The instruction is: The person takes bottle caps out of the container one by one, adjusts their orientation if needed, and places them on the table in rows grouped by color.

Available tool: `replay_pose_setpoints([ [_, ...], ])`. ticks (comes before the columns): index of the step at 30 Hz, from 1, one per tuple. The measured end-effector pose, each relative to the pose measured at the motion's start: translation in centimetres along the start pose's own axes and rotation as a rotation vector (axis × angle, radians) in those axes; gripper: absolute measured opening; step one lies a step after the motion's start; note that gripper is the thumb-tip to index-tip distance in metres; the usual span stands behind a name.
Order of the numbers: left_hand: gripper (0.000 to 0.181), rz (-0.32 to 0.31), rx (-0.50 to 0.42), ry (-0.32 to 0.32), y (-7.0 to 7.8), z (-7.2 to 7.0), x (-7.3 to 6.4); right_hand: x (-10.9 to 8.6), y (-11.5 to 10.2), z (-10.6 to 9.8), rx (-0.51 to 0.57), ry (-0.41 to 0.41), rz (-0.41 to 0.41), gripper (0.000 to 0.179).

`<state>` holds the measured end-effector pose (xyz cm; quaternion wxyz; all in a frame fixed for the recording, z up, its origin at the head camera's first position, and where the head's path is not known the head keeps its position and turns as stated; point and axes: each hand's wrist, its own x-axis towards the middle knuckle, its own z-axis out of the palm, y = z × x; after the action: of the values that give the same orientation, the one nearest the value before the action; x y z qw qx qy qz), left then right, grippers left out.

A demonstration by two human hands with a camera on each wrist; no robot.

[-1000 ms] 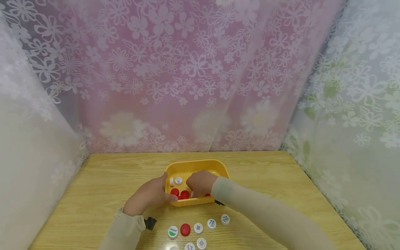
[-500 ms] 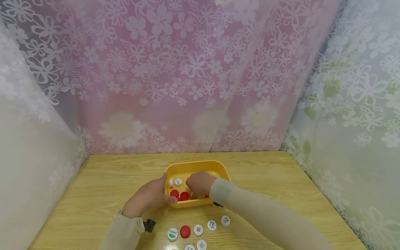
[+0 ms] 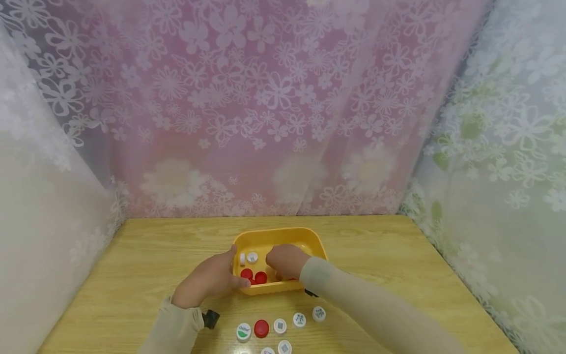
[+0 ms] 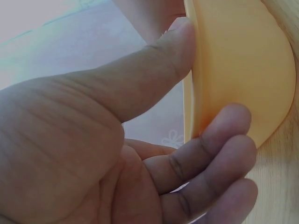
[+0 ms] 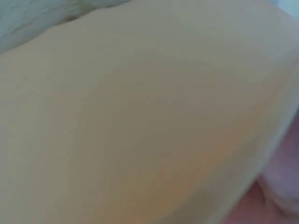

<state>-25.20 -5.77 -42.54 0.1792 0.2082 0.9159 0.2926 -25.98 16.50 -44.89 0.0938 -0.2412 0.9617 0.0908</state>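
Note:
In the head view a yellow plastic tray (image 3: 278,233) stands on the wooden table. My left hand (image 3: 210,279) grips its left end; in the left wrist view the thumb (image 4: 180,44) lies on the rim and the fingertips (image 4: 233,119) touch the outer wall. My right hand (image 3: 287,260) reaches down inside the tray, its fingertips mostly hidden, so what they hold cannot be told. Red bottle caps (image 3: 261,278) lie along the tray's near side, and white caps (image 3: 252,257) lie at its left. The right wrist view is mostly filled by the blurred tray wall (image 5: 140,116).
On the table in front of the tray lie several bottle caps: a white one with green print (image 3: 243,332), a red one (image 3: 261,328), and white ones with printed patterns (image 3: 299,320). Floral curtains (image 3: 283,123) hang behind and at both sides.
My right hand has shifted slightly to the right inside the tray. The left hand keeps its grip, and the caps on the table have not moved.

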Motion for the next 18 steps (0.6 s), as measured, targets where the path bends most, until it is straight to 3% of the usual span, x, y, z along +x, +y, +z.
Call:
replay_pose_setpoints([
  [5, 0.109, -0.024, 0.011, 0.001, 0.1, -0.1, 0.1, 0.0, -0.5, 0.0, -0.053, 0.047, -0.016, 0.007],
  [10, 0.110, -0.038, 0.019, -0.007, 0.1, 0.1, 0.1, -0.4, -1.1, -0.5, -0.023, 0.034, 0.026, 0.006],
  [18, 0.107, -0.004, 0.024, 0.004, 0.5, 0.0, 0.0, -1.0, -1.8, -1.4, -0.077, 0.032, 0.068, 0.002],
])
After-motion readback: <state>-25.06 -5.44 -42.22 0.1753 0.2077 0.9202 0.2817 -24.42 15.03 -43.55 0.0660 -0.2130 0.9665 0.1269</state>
